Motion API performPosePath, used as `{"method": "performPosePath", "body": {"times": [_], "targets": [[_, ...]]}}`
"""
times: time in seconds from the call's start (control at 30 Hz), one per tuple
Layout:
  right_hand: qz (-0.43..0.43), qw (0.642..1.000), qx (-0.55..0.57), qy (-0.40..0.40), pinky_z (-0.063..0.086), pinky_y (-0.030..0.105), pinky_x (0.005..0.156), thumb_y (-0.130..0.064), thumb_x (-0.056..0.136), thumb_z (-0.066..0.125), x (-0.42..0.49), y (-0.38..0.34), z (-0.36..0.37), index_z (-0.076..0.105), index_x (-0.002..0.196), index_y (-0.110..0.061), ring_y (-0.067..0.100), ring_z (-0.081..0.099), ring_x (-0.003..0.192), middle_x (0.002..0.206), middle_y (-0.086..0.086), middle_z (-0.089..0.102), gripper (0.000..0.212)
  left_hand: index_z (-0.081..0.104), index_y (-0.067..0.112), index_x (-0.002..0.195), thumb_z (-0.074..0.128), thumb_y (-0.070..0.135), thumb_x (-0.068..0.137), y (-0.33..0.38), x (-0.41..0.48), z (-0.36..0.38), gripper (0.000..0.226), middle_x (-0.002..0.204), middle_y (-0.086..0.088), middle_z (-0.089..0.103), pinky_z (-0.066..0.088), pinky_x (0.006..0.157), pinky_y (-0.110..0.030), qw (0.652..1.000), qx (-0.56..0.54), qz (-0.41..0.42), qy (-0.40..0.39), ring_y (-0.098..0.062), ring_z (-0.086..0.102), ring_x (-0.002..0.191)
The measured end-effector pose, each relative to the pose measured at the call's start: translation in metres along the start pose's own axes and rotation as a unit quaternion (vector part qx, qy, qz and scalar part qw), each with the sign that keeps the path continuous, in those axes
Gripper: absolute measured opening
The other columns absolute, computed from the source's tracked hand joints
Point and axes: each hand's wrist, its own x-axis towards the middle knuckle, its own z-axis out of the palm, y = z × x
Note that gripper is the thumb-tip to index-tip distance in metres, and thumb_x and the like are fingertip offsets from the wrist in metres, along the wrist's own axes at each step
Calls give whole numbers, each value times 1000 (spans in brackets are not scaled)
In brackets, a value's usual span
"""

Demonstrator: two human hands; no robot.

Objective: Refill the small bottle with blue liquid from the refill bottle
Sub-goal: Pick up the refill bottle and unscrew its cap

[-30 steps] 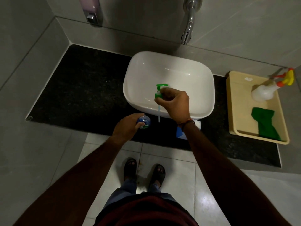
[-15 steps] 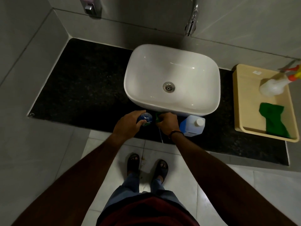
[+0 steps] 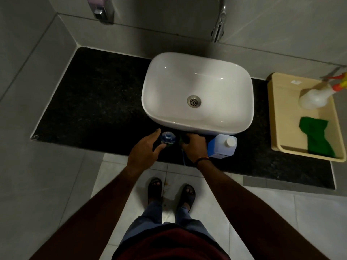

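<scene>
The small clear bottle (image 3: 168,139) stands uncapped on the black counter (image 3: 97,109), just in front of the basin. My left hand (image 3: 145,150) is at its left side with fingers spread; the thumb tip is near the bottle's front, the index finger slightly apart from it. My right hand (image 3: 195,147) rests on the counter right of the bottle, closed over the green pump head (image 3: 181,140). The pump's thin tube (image 3: 183,159) sticks out past the counter edge. The refill bottle (image 3: 222,147), with blue liquid and a white cap, sits right beside my right hand.
A white basin (image 3: 197,87) sits mid-counter under a wall tap (image 3: 218,29). At the right, a beige tray (image 3: 277,128) holds a spray bottle (image 3: 315,98) and a green cloth (image 3: 317,136). A soap dispenser (image 3: 101,10) hangs on the wall. My feet are below the counter edge.
My right hand carried the green pump from over the basin down to the counter beside the small bottle. My left hand loosened its grip, and its fingers spread.
</scene>
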Motion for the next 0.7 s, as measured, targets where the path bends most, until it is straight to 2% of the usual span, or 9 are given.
{"method": "performPosePath", "body": {"times": [0.1,0.17,0.27,0.4,0.47,0.57,0.7], "targets": [[-23,998,10,54,53,38,91,-33,87,72,-19,4,-1,70,119,-12,28,68,105,112,9,73,38,44,23,149,65,46,92,-14,-29,7,65,146,-4,55,44,106,-35,997,-6,-69,30,-22,51,133],[-37,995,27,87,53,38,94,-33,87,72,-39,11,4,68,123,-8,28,67,107,116,11,72,44,46,23,147,65,49,92,-24,-55,14,64,141,-7,59,48,101,-37,992,-4,-116,40,-26,56,128],[-45,993,56,97,55,38,93,-29,87,74,-74,29,20,67,124,-5,27,69,105,117,12,72,44,49,21,145,62,49,93,-30,-92,32,60,138,-9,62,50,98,-36,991,4,-131,19,-27,61,124],[14,997,60,50,53,38,97,-30,89,71,-112,70,28,64,129,-9,24,66,110,122,10,69,45,56,16,141,58,44,97,-16,-108,57,51,139,-5,61,50,102,-33,996,31,-71,-47,-23,61,123],[51,996,49,61,55,38,92,-32,90,70,-121,93,22,66,124,-10,24,68,104,115,10,71,41,57,16,139,57,42,98,2,-101,67,48,135,-7,64,49,99,-32,997,23,-48,-63,-24,63,119],[106,988,56,99,57,38,87,-30,88,73,-122,122,0,67,119,-10,23,69,99,108,9,72,38,56,18,140,47,51,95,30,-79,82,57,137,-6,63,47,103,-33,995,21,10,-94,-22,61,123],[88,977,131,140,55,36,95,-19,78,83,-98,148,-43,60,129,-9,21,65,111,121,9,68,58,56,23,140,63,46,93,70,-38,98,52,133,-4,66,51,98,-31,996,-25,26,-77,-19,64,118]]}}
